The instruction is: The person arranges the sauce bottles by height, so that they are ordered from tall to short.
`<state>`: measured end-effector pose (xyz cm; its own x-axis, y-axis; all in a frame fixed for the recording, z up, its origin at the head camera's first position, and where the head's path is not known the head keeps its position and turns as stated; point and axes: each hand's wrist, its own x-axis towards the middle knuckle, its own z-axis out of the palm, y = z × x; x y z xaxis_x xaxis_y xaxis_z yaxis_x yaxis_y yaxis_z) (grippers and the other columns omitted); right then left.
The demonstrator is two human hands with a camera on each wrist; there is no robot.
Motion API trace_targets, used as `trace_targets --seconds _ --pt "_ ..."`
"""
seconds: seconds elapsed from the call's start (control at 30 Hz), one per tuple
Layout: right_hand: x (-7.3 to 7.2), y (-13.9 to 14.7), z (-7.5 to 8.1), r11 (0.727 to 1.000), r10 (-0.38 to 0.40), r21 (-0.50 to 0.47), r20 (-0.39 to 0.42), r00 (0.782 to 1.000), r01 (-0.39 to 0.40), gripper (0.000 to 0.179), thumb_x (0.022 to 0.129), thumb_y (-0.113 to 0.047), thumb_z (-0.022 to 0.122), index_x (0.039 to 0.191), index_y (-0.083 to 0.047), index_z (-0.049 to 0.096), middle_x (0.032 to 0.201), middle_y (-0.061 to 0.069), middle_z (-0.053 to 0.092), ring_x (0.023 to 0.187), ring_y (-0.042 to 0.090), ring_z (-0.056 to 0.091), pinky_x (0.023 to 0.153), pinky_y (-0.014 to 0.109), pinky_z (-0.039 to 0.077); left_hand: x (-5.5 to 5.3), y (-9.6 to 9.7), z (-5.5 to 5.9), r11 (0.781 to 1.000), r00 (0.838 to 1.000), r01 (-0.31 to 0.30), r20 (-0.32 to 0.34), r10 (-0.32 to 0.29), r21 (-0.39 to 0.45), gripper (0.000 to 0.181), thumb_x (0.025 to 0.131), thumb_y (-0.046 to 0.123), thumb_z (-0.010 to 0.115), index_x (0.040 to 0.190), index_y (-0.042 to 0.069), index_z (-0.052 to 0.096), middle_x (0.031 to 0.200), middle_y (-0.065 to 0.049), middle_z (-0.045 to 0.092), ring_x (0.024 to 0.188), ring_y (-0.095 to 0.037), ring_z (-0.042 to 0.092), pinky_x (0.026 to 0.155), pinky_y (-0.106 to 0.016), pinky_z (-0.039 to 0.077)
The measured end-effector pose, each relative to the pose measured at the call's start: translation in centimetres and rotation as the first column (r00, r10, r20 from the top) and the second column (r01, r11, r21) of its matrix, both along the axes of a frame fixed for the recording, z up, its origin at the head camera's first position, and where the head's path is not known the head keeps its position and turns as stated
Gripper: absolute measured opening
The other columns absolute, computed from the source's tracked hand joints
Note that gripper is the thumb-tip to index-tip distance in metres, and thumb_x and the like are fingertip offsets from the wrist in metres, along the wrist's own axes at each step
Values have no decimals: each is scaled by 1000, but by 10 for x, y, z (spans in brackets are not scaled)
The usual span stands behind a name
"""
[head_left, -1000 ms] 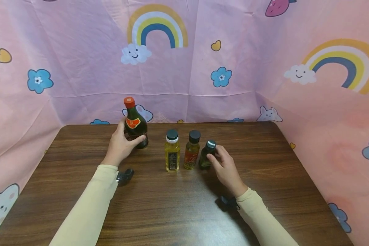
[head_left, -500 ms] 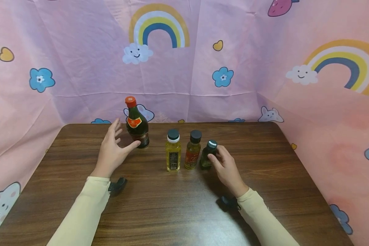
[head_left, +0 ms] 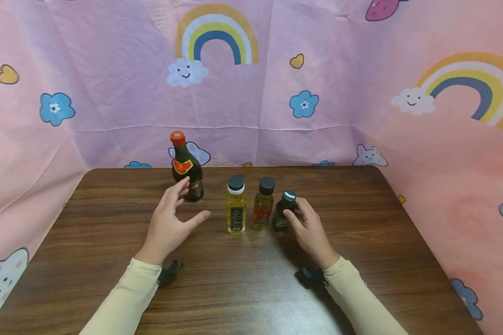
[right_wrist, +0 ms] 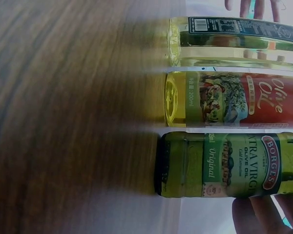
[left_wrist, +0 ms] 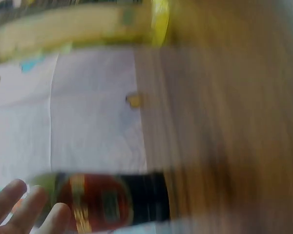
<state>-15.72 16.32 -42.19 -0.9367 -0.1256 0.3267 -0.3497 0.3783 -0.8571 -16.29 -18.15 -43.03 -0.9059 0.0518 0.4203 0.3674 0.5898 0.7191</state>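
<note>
My right hand (head_left: pixel 309 228) holds a small dark green olive oil bottle (head_left: pixel 279 215) at its right side, thumb in front and fingers behind. Its green label (right_wrist: pixel 241 165) shows in the right wrist view. Close to its left stand an olive oil bottle with a red label (head_left: pixel 261 215) and a clear bottle of yellow oil (head_left: pixel 235 211) with a dark cap. My left hand (head_left: pixel 167 228) is in the air left of the yellow oil, fingers spread and thumb pointing right. Behind its fingertips stands a tall dark bottle with a red cap (head_left: pixel 187 170), upright.
All the bottles stand on a brown wooden table (head_left: pixel 234 288). A pink and lilac cloth (head_left: pixel 234 107) with rainbows and flowers hangs behind the table and along its sides. The left wrist view is blurred.
My left hand has let go of the red-capped bottle, drawn away left, then come nearer and to the right towards the yellow oil. My right hand stays at the small bottle.
</note>
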Motion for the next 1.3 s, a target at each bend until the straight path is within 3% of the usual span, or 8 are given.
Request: trace_targets --seconds 0.17,0.37,0.73,0.9,1.3 --pt "-1 0 -1 1000 -4 -4 25 1000 4 31 102 -3 63 131 5 62 126 22 61 118 40 64 100 52 53 7 25 -3 996 997 81 6 -80 -49 95 84 42 88 161 35 33 150 -3 48 132 -24 53 104 -48 51" --pt "-1 0 -1 1000 -3 -10 24 1000 3 31 102 -2 63 131 5 62 126 23 61 117 40 64 99 53 53 14 50 -6 989 989 136 61 -132 -58 92 85 45 85 161 26 35 150 -4 48 134 -32 52 104 -56 48" --pt "2 -1 2 1000 0 -17 18 1000 0 30 101 -2 63 131 6 62 126 23 61 117 42 64 99 57 53 12 74 -5 993 985 114 131 -116 21 89 90 35 82 160 17 31 148 -9 47 136 -35 51 103 -51 52" --pt "1 -1 1 1000 -7 -23 31 999 8 30 102 -2 63 131 5 62 126 23 60 119 41 63 100 58 52 10 81 -6 995 990 99 102 -100 18 91 92 30 82 163 20 25 149 -10 45 135 -36 51 98 -53 54" --pt "2 -2 3 1000 -7 -14 -8 1000 7 29 101 -1 64 128 7 63 124 23 62 115 41 65 97 55 54 7 86 -7 998 998 56 12 -56 -32 76 95 27 78 156 11 36 142 -10 50 125 -31 59 100 -53 53"
